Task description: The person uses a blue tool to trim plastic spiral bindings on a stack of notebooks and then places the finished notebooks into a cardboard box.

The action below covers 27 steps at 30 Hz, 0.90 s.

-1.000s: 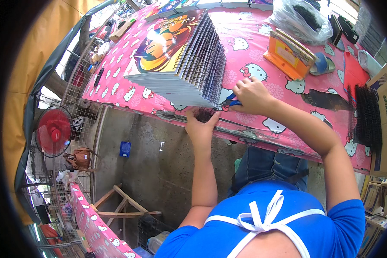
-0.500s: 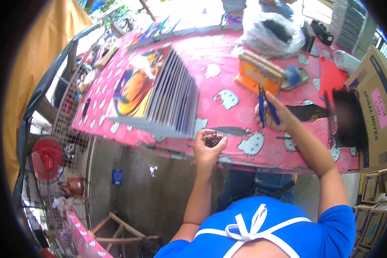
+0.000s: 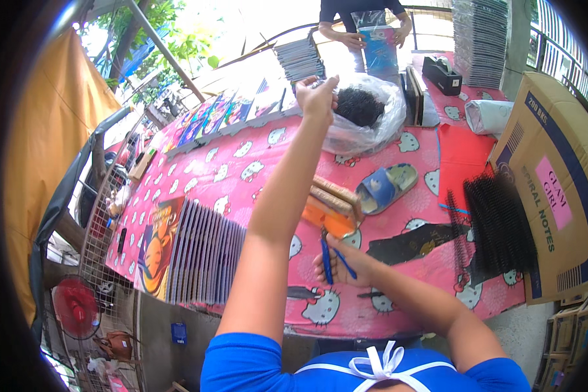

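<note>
My left hand [image 3: 317, 99] is stretched far out over the rim of a clear plastic bag [image 3: 375, 140] that holds a tangle of black bits [image 3: 359, 106]. Its fingers are curled, and what they hold, if anything, does not show. Near the table's front, my right hand [image 3: 356, 266] grips blue-handled pliers [image 3: 328, 261], jaws pointing away from me. Just beyond them is a wooden block with an orange face [image 3: 333, 208]. To the left of my left arm stands a row of spiral notebooks [image 3: 202, 251] with a colourful cartoon cover.
A blue slipper [image 3: 387, 188] lies right of the block. Black spiral coils [image 3: 500, 225] lean by a cardboard box [image 3: 545, 189] at right. A red sheet [image 3: 462, 153] and tape dispenser [image 3: 441, 75] lie farther back. Across the table, another person's hands hold a blue wrapped pack [image 3: 380, 52].
My left hand, which held small dark wire bits near the notebooks, has swung up and away to the plastic bag. My right hand keeps the pliers. The view has shifted.
</note>
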Each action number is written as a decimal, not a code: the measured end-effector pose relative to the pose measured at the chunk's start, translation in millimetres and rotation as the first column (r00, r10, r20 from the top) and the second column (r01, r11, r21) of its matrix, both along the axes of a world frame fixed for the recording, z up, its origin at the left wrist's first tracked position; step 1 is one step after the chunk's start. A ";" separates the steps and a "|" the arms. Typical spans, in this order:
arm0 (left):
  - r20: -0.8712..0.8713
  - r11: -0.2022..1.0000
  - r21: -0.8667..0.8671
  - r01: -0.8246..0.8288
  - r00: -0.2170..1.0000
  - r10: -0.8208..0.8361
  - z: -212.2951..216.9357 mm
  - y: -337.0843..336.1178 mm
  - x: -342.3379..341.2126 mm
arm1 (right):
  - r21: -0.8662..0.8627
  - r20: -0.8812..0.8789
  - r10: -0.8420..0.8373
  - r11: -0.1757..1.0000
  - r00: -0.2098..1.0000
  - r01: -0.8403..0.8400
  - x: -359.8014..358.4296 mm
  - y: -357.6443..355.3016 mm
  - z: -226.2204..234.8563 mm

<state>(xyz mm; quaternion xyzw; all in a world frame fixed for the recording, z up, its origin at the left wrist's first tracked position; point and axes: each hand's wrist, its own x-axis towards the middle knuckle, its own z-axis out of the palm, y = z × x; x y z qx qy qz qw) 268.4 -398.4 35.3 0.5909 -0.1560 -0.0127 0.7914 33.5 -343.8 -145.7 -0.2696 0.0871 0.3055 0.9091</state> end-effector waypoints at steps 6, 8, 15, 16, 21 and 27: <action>0.622 0.323 0.767 -0.555 0.767 -0.159 -15.5 -42.4 80.2 | -0.054 -0.012 0.042 0.998 0.999 -0.043 -0.3 -3.5 11.0; 0.693 0.249 0.720 -0.648 0.651 -0.310 -23.0 -56.9 40.8 | -0.046 -0.053 0.023 0.999 0.998 -0.025 0.7 -10.7 6.7; 0.544 0.138 0.638 -0.757 0.317 -0.777 -103.7 -58.1 -3.1 | -0.030 -0.054 0.017 0.999 0.998 -0.018 -1.4 -6.3 12.5; 0.551 0.139 0.648 -0.749 0.335 -0.764 -108.9 -57.8 1.6 | -0.039 -0.058 0.008 0.999 0.998 -0.011 -2.1 -5.6 13.8; 0.621 0.291 0.761 -0.580 0.520 -0.586 -69.0 -58.2 24.3 | -0.051 -0.040 0.017 0.999 0.999 -0.019 -0.3 -6.8 11.7; 0.513 0.393 0.854 -0.342 0.682 -0.521 -46.2 -39.9 27.6 | -0.055 -0.020 0.020 0.998 1.000 -0.022 -2.4 -5.2 11.4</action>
